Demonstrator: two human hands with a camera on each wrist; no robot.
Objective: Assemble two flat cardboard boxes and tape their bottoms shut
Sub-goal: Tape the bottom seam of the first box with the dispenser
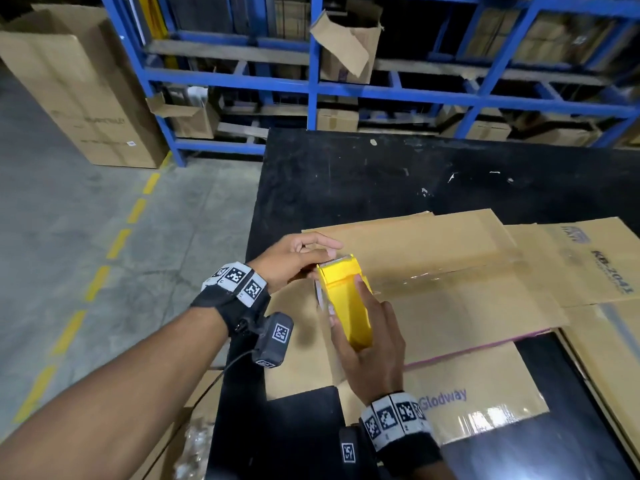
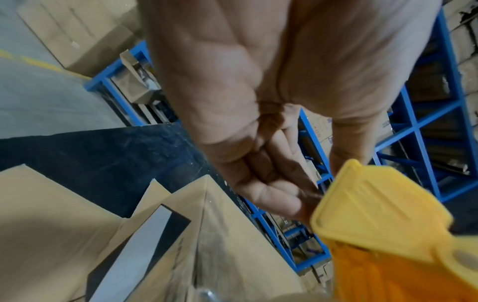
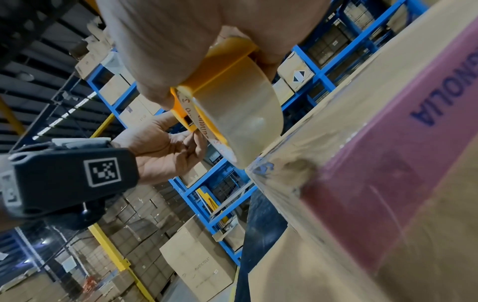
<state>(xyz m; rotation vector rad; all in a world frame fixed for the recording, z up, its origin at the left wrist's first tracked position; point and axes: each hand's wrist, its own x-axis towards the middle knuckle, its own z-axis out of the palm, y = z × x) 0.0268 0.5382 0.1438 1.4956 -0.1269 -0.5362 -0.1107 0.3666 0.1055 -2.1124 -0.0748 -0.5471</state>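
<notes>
A brown cardboard box point(image 1: 450, 306) lies on the black table point(image 1: 346, 174) with its closed flaps facing up. Clear tape point(image 1: 450, 276) runs along the flap seam. At the box's left end my right hand point(image 1: 363, 327) grips a yellow tape dispenser point(image 1: 346, 299). In the right wrist view its clear tape roll point(image 3: 245, 114) meets the box corner point(image 3: 284, 163). My left hand point(image 1: 311, 251) pinches the dispenser's front edge with curled fingers point(image 2: 284, 204). Another printed cardboard box point(image 1: 602, 258) lies at the right.
Flat cardboard printed "Glodway" point(image 1: 478, 400) lies under the box near me. Blue storage racks point(image 1: 311, 84) with cartons stand behind the table. A large carton point(image 1: 79, 98) stands on the concrete floor at the left, beside a dashed yellow line point(image 1: 117, 244).
</notes>
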